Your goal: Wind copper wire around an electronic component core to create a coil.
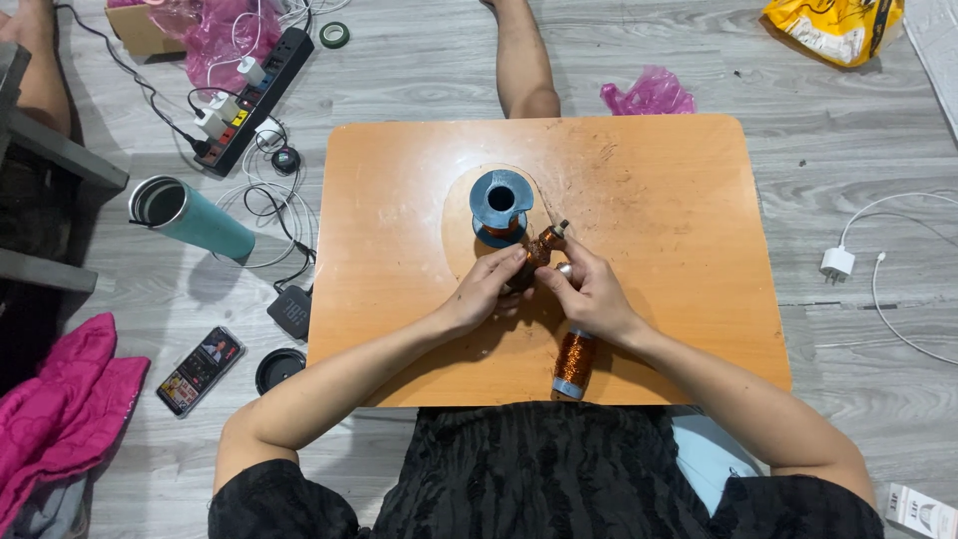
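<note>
Over table [679,299], hands [539,284] pinch small coil [539,250].

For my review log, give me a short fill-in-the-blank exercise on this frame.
1. Both hands, left hand and right hand, hold a small copper-wound ____.
2. The blue spool stands on the ____ table.
3. The teal tumbler lies on the ____.

Missing: coil; orange; floor

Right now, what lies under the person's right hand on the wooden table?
A copper-wire spool lies under the right hand, its lower end showing. Its upper end is covered by the hand.
</note>
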